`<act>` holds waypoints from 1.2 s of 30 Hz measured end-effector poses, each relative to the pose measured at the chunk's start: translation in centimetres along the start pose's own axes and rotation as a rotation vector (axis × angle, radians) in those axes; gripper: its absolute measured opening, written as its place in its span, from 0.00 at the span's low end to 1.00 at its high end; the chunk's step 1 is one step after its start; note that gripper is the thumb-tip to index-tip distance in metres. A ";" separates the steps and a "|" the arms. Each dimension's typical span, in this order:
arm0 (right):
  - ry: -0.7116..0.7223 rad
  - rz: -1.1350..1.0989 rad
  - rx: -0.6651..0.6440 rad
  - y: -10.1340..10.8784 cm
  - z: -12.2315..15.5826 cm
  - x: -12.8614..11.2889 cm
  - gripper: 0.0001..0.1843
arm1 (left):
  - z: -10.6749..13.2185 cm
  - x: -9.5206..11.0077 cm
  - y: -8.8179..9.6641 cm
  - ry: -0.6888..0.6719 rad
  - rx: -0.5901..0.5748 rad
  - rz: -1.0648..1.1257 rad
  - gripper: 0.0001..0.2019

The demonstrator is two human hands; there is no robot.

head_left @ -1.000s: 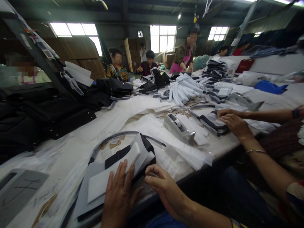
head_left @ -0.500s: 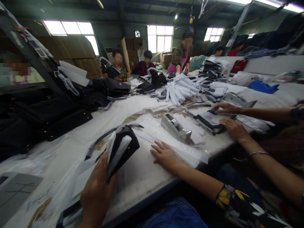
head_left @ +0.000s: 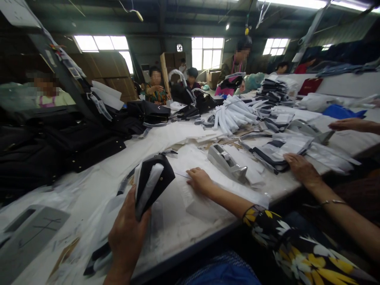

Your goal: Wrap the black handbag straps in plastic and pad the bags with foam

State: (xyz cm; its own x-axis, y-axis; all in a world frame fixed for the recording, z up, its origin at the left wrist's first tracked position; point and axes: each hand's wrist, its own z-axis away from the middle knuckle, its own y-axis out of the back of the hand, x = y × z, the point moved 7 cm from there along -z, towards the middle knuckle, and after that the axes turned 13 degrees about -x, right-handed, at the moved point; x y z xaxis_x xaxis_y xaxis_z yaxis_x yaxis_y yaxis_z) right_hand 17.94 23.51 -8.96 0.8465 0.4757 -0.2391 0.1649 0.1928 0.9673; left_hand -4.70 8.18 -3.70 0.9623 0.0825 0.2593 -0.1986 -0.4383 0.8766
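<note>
My left hand (head_left: 127,234) is closed around a black leather piece (head_left: 154,179) with white foam sheet folded into it, held upright just above the white table (head_left: 178,229). A grey strap trails from it down to the table. My right hand (head_left: 199,180), in a floral sleeve, rests on a stack of clear plastic bags (head_left: 204,200) to the right of the piece. Its fingers are curled and pinch the edge of the top bag.
A grey tape dispenser (head_left: 227,160) stands behind my right hand, and another (head_left: 28,233) lies at the near left. Black bags (head_left: 59,146) pile up on the left. A co-worker's hands (head_left: 301,168) work on wrapped pieces at the right. Several people sit at the far end.
My right hand went from lying flat on the plastic bags to curled fingers pinching one. My left hand keeps the black piece raised. The co-worker's far hand has moved away to the right.
</note>
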 end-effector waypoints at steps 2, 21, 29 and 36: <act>-0.029 0.041 -0.033 -0.4 -1.6 0.5 0.12 | 0.0 0.0 0.0 -0.002 0.002 0.010 0.40; 0.366 0.046 -0.123 -0.7 6.6 -2.4 0.41 | -0.1 0.0 0.2 -0.055 0.018 0.075 0.38; 0.430 -0.216 -0.218 -5.2 7.0 -7.8 0.42 | 0.4 0.9 -0.3 -0.183 0.017 0.077 0.37; 0.534 -0.516 0.145 2.5 10.1 -7.3 0.16 | 2.9 2.5 -2.9 -0.485 -0.003 -0.048 0.35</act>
State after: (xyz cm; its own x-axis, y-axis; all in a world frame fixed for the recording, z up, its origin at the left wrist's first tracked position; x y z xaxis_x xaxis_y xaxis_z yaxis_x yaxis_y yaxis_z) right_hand 17.34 11.83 -3.90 0.2898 0.7137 -0.6377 0.5699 0.4066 0.7141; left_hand -1.14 7.04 -6.72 0.9460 -0.3242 0.0005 -0.1519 -0.4416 0.8843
